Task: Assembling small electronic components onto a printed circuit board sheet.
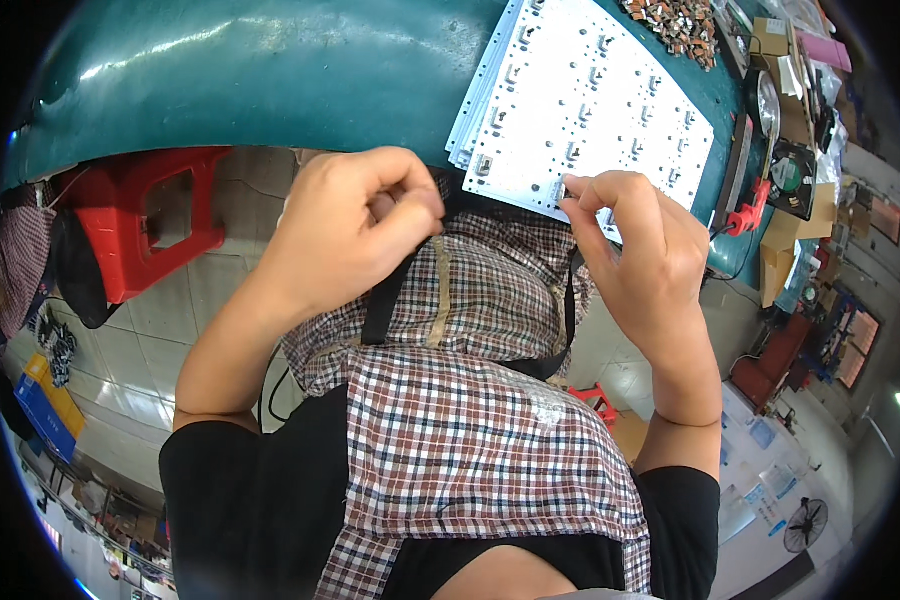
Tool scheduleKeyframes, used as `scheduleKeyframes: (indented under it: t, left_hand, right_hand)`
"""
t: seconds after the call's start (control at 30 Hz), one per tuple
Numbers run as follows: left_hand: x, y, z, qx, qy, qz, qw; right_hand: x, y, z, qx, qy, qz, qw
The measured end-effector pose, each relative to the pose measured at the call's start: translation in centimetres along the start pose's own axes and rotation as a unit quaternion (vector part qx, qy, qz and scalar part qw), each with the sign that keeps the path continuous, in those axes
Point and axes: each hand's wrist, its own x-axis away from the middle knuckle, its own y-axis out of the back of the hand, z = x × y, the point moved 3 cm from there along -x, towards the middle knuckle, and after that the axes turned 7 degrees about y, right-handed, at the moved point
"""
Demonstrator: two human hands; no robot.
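Note:
A stack of white panels [530, 115] lies on the green-covered table, its near edge jutting toward my lap. Rows of small metal-and-dark components sit on the top panel among many little holes. My right hand [650, 230] is at the panel's near edge, thumb and forefinger pinched beside one small dark part; whether they grip it is hidden. Left of the stack, my left hand [360, 220] hangs above my lap, apart from the panels. Its fingers are curled with the thumb against them, and anything between them is too small to make out.
A heap of small brown and silver parts [678, 28] lies at the table's far right. Nearby are a red-handled tool [748, 212], a black fan-like unit [793, 178] and cardboard boxes [778, 250]. A red plastic stool [120, 225] stands left, below the green table [270, 80].

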Motion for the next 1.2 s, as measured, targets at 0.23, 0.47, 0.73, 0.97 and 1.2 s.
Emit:
scheduleKeyframes:
  t: [0.23, 0.47, 0.73, 0.97, 1.2]
  left_hand:
    - [-0.5, -1.5, -0.1, 0.067, 0.039, 0.077, 0.994]
    - [-0.8, -2.1, 0.3, 0.107, 0.040, 0.076, 0.990]
    - [-0.9, -2.3, 0.6, 0.139, 0.033, 0.083, 0.986]
    - [-0.8, -2.5, 0.8, 0.161, 0.057, 0.091, 0.981]
    - [-1.2, -2.4, 0.0, 0.168, 0.105, 0.111, 0.974]
  right_hand:
    - [-0.3, 0.1, 0.2, 0.007, -0.028, 0.002, 1.000]
    - [-0.5, 0.2, 0.9, 0.034, -0.028, 0.035, 0.998]
    - [-0.5, 0.0, 1.8, 0.092, -0.012, 0.056, 0.994]
    - [-0.5, 0.3, 0.4, 0.014, -0.073, 0.061, 0.995]
    - [0.3, 1.3, -0.6, -0.047, -0.128, -0.001, 0.991]
